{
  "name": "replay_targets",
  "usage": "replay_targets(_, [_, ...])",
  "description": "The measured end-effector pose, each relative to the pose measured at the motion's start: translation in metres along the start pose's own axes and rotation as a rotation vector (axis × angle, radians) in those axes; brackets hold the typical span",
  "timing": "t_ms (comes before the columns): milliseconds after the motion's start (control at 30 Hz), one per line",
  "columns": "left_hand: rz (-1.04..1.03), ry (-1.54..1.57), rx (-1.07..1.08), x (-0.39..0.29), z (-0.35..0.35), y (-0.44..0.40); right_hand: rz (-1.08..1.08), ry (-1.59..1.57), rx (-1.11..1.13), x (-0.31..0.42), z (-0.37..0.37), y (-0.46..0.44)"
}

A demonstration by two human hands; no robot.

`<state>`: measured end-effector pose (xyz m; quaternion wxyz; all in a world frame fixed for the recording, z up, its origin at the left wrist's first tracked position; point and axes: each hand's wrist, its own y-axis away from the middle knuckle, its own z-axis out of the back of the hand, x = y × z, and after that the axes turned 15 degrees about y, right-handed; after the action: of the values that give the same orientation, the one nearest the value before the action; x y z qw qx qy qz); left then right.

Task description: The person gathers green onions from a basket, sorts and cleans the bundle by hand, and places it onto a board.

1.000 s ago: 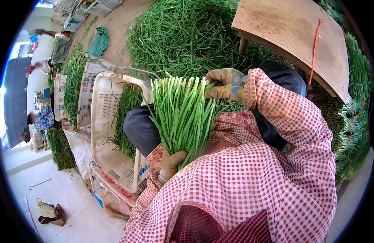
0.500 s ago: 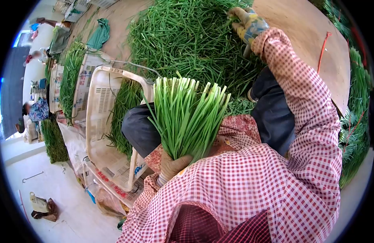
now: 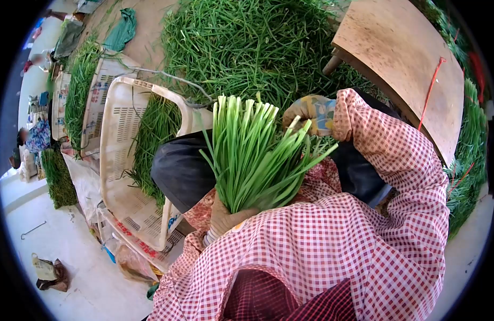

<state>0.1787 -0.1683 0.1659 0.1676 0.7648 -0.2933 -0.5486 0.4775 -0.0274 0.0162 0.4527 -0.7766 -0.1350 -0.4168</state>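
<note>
My left hand [image 3: 228, 219], in a worn tan glove, is closed around the leafy lower part of a bunch of chives [image 3: 255, 160] in front of my chest. The pale cut ends point up and away from me, and several stalks splay to the right. My right hand [image 3: 308, 112], in a tan glove with a blue and yellow patterned cuff, is beside those splayed ends. Its fingers are curled, partly behind the stalk tips; what they hold, if anything, is hidden. Beyond both hands spreads a large heap of loose chives [image 3: 241, 48].
A cream plastic crate [image 3: 118, 139] with chives inside tilts by my left knee. Another crate [image 3: 97, 101] with chives is farther left. A wooden board [image 3: 396, 48] with a red strip [image 3: 433, 88] lies to the right, beside more greens [image 3: 471, 144]. A person [image 3: 37, 136] is at far left.
My right hand has come back from the heap to the stalk ends of the bunch. Stalks on the bunch's right side now lean farther out. My left hand keeps its hold.
</note>
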Motion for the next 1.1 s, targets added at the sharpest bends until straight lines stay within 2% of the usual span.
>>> replay_targets(33, [0.006,0.048,0.007,0.001,-0.001,0.0,-0.411,0.718,0.02,0.061,-0.015,-0.034])
replay_targets(67, [-0.015,-0.034,0.021,0.002,0.003,-0.001,-0.815,1.441,0.044,0.095,-0.022,-0.054])
replay_targets(100, [-0.016,-0.031,0.019,0.002,0.003,-0.001,-1.065,1.533,-0.046,0.085,0.004,-0.049])
replay_targets(133, [-0.031,-0.061,0.015,0.002,0.002,-0.001,-1.181,1.381,-0.266,0.108,0.012,-0.062])
replay_targets(167, [-0.047,-0.091,0.009,0.002,0.002,0.0,-1.037,1.345,-0.344,0.115,0.021,-0.056])
replay_targets(200, [-0.061,-0.05,0.008,0.006,0.004,-0.001,-0.986,1.099,-0.151,0.12,0.032,-0.056])
replay_targets(233, [-0.057,-0.046,0.002,0.006,0.004,0.0,-1.316,0.513,-0.113,0.077,0.046,-0.053])
replay_targets(267, [-0.052,-0.073,0.01,0.006,0.004,0.0,-1.857,-0.27,-0.279,0.034,0.06,-0.05])
replay_targets(300, [-0.052,-0.101,0.024,0.005,0.003,-0.002,-2.274,-0.585,-0.285,0.023,0.047,-0.084])
replay_targets(333, [-0.052,-0.098,0.032,0.004,-0.001,-0.003,-1.526,0.062,0.026,0.075,0.014,-0.052])
replay_targets(400, [-0.034,-0.079,0.013,0.0,-0.008,-0.003,-1.362,-0.125,-0.01,0.068,-0.014,-0.046])
replay_targets(467, [-0.018,-0.041,0.019,0.004,-0.003,-0.003,-1.187,-0.558,-0.112,0.049,-0.024,-0.033])
replay_targets(567, [-0.01,0.015,0.029,0.014,0.005,-0.005,-0.915,-1.108,-0.142,0.025,-0.027,-0.019])
replay_targets(633, [-0.019,0.033,0.048,0.015,0.005,-0.008,-0.799,-1.23,-0.135,0.014,-0.026,-0.014])
replay_targets(667, [0.002,0.109,0.047,0.015,0.003,-0.009,-0.573,-1.196,-0.166,0.01,-0.032,-0.013])
replay_targets(700, [0.024,0.184,0.044,0.013,0.0,-0.01,-0.66,-0.849,-0.221,0.024,-0.029,-0.03])
replay_targets(733, [0.066,0.187,0.025,0.007,-0.005,-0.009,-0.864,0.036,-0.174,0.046,-0.026,-0.043])
replay_targets(767, [0.062,0.19,0.023,0.009,0.0,-0.011,-1.016,0.759,-0.023,0.078,-0.033,-0.067])
replay_targets(800, [0.056,0.148,0.041,0.014,0.007,-0.012,-1.167,0.997,-0.011,0.091,-0.024,-0.084])
replay_targets(867, [0.063,0.096,0.05,0.018,0.012,-0.011,-0.821,1.23,-0.264,0.06,0.031,-0.051])
replay_targets(967, [0.019,0.073,0.096,0.016,0.011,-0.012,-1.311,1.46,-0.497,0.122,0.056,-0.102])
replay_targets(1033, [0.034,0.079,0.095,0.012,0.007,-0.011,-1.275,1.287,-0.179,0.095,0.06,-0.089])
replay_targets(1100, [0.074,0.141,0.074,0.01,0.003,-0.013,-1.116,0.832,0.014,0.09,0.022,-0.1])
